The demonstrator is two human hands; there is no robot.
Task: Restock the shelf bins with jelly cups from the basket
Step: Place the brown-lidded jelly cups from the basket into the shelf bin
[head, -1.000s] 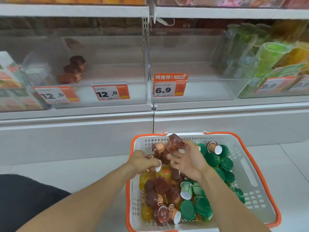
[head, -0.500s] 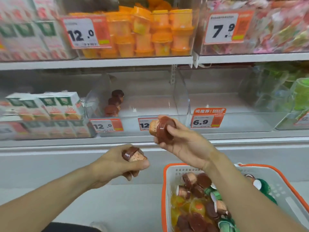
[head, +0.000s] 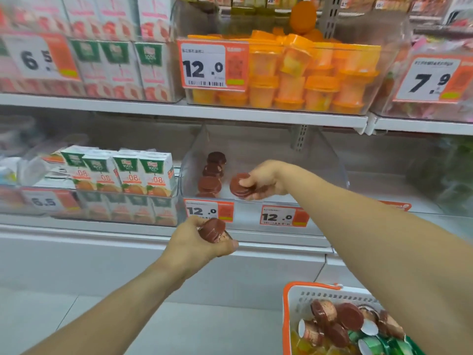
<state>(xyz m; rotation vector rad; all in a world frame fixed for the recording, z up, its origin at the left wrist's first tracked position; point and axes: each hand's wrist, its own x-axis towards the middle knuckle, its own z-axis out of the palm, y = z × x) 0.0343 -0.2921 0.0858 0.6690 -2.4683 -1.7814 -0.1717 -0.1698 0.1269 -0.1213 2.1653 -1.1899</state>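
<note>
- Head view: the right hand (head: 265, 179) reaches into the clear plastic shelf bin (head: 332, 160), fingers curled round a brown-lidded jelly cup (head: 240, 187) held lid-forward just above the bin floor.
- Beside it, four more brown jelly cups (head: 210, 184) stand in a row along the bin's left wall, round flat lids facing out.
- The left hand (head: 197, 243) hovers below the shelf edge, gripping another brown jelly cup (head: 212, 230) between thumb and curled fingers; its side shows a tan printed wrap.
- Two orange-and-white price tags (head: 208, 210) on the bin front read "12.0".
- The white perforated basket (head: 304, 298) with an orange rim sits at lower right, holding brown, green and yellow cups.
- Above, a bin of orange-lidded fruit cups (head: 307, 80) is also tagged "12.0"; the juice cartons (head: 133, 172) at left read "100%".
</note>
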